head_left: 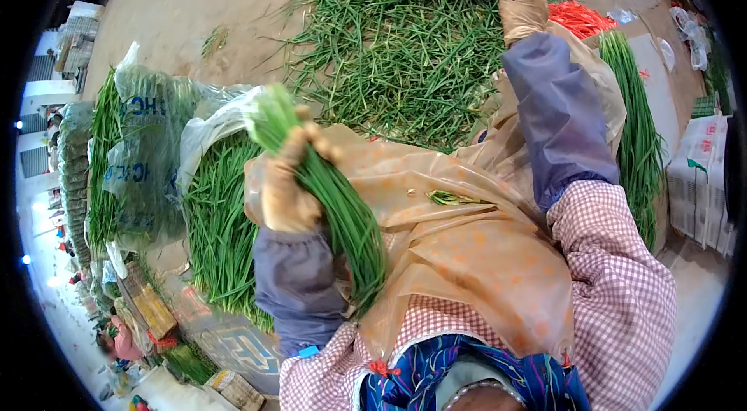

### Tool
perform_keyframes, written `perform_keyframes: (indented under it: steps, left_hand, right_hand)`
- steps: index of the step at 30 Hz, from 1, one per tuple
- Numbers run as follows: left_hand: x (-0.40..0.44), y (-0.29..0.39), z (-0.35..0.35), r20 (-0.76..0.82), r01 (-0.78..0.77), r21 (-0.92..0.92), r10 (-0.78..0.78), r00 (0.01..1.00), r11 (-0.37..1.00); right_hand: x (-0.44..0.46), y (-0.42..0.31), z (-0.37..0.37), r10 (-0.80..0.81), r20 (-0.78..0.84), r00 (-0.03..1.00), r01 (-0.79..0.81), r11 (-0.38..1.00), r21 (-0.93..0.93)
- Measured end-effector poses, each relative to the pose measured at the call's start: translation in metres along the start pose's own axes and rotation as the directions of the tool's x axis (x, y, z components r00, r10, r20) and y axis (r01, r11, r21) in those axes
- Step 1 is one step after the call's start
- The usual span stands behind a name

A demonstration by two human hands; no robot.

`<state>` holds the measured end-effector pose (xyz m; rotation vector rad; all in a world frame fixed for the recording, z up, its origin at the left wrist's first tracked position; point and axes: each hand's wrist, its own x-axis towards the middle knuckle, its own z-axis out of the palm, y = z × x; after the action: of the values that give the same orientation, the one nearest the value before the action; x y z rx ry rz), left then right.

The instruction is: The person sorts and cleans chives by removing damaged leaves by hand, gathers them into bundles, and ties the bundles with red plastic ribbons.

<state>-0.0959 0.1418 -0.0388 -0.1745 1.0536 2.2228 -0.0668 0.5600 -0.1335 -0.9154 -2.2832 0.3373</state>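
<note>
A bundle of long green stalks (pixel 342 209) is in my gloved left hand (pixel 296 170), its pale ends up and its leaves hanging toward my chest. My right hand (pixel 523 8), in a tan glove, reaches out over the right edge of a heap of loose green leaves (pixel 412 45). Its fingers are bent together, and whatever they may hold is too small to make out. An orange-brown plastic apron (pixel 459 232) covers my lap, with a few leaf scraps on it.
Left of me, green stalks (pixel 222 216) lie in an open plastic bag, beside another filled bag (pixel 144 154). To the right are red ties (pixel 580 18), a long green bunch (pixel 634 139) and a white crate (pixel 699 178). A person in pink (pixel 124 339) is far left.
</note>
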Motion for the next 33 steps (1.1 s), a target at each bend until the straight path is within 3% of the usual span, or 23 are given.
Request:
perform_keyframes:
  steps: [2, 3, 5, 7, 9, 11, 14, 17, 19, 20, 21, 23, 25, 26, 27, 28, 29, 30, 31, 33]
  left_hand:
    - [0.016, 0.028, -0.014, -0.025, -0.109, -0.083, 0.108, 0.994, 0.991]
    - [0.023, 0.042, -0.029, -0.035, -0.026, -0.167, 0.020, 0.999, 0.986]
    - [0.029, 0.049, -0.023, -0.121, -0.095, -0.228, 0.068, 0.990, 0.969]
    - [0.039, 0.045, -0.026, -0.059, -0.070, -0.233, 0.058, 0.997, 0.970]
    - [0.047, 0.038, -0.025, -0.038, -0.056, -0.250, 0.048, 0.998, 0.967]
    - [0.054, 0.034, -0.018, -0.055, -0.071, -0.271, 0.058, 0.997, 0.960]
    - [0.056, 0.034, -0.015, -0.056, -0.112, -0.256, 0.101, 0.993, 0.960]
    - [0.058, 0.029, -0.005, -0.053, -0.146, -0.174, 0.139, 0.989, 0.974]
    - [0.060, 0.025, 0.005, -0.013, -0.162, -0.093, 0.162, 0.987, 0.982]
    - [0.063, 0.031, 0.007, 0.001, -0.154, -0.206, 0.158, 0.988, 0.966]
    - [0.062, 0.042, 0.012, -0.046, -0.219, -0.202, 0.215, 0.976, 0.954]
    - [0.062, 0.070, 0.000, -0.108, -0.358, -0.192, 0.343, 0.933, 0.914]
    - [0.059, 0.092, -0.019, -0.123, -0.409, -0.187, 0.392, 0.912, 0.893]
    - [0.056, 0.100, -0.024, -0.140, -0.441, -0.160, 0.422, 0.896, 0.883]
    - [0.053, 0.104, -0.028, -0.153, -0.467, -0.132, 0.448, 0.881, 0.874]
    - [0.051, 0.105, -0.031, -0.146, -0.469, -0.141, 0.450, 0.881, 0.872]
    - [0.051, 0.102, -0.033, -0.147, -0.457, -0.153, 0.438, 0.887, 0.876]
    - [0.052, 0.096, -0.033, -0.146, -0.444, -0.168, 0.424, 0.894, 0.880]
    - [0.052, 0.090, -0.030, -0.145, -0.429, -0.184, 0.408, 0.902, 0.884]
    - [0.054, 0.076, -0.018, -0.112, -0.418, -0.175, 0.404, 0.908, 0.892]
  right_hand:
    - [-0.003, -0.002, 0.005, -0.030, 0.088, 0.996, 0.040, 0.993, -0.107]
    - [-0.004, -0.017, -0.005, 0.074, 0.273, 0.959, -0.027, 0.985, -0.170]
    - [-0.016, -0.019, 0.020, 0.090, 0.408, 0.909, -0.204, 0.948, 0.245]
    - [-0.046, -0.058, 0.010, -0.114, 0.600, 0.792, -0.439, 0.577, 0.689]
    - [-0.068, -0.104, -0.017, -0.336, 0.769, 0.544, -0.694, 0.334, 0.637]
    - [-0.088, -0.135, -0.031, -0.454, 0.743, 0.492, -0.746, 0.220, 0.629]
    - [-0.094, -0.154, -0.045, -0.546, 0.629, 0.554, -0.686, 0.129, 0.716]
    - [-0.111, -0.179, -0.077, -0.697, 0.354, 0.624, -0.346, 0.159, 0.925]
    - [-0.134, -0.184, -0.068, -0.837, 0.128, 0.533, 0.016, 0.162, 0.987]
    - [-0.141, -0.180, -0.074, -0.838, 0.396, 0.374, -0.065, 0.403, 0.913]
    - [-0.149, -0.169, -0.063, -0.866, 0.348, 0.359, -0.041, 0.358, 0.933]
    - [-0.158, -0.134, -0.056, -0.785, 0.556, 0.274, 0.001, 0.578, 0.816]
    - [-0.142, -0.096, -0.057, -0.604, 0.793, 0.082, 0.135, 0.795, 0.591]
    - [-0.135, -0.074, -0.050, -0.501, 0.859, 0.106, 0.221, 0.854, 0.470]
    - [-0.124, -0.066, -0.047, -0.365, 0.908, 0.207, 0.447, 0.861, 0.244]
    - [-0.107, -0.061, -0.050, -0.298, 0.909, 0.291, 0.549, 0.830, 0.096]
    - [-0.088, -0.065, -0.065, -0.158, 0.915, 0.372, 0.378, 0.926, 0.006]
    - [-0.086, -0.043, -0.060, -0.292, 0.752, 0.591, 0.332, 0.938, 0.103]
    - [-0.077, -0.052, -0.070, -0.270, 0.616, 0.740, 0.221, 0.963, 0.155]
    - [-0.063, -0.066, -0.081, -0.414, 0.281, 0.866, 0.242, 0.839, 0.488]
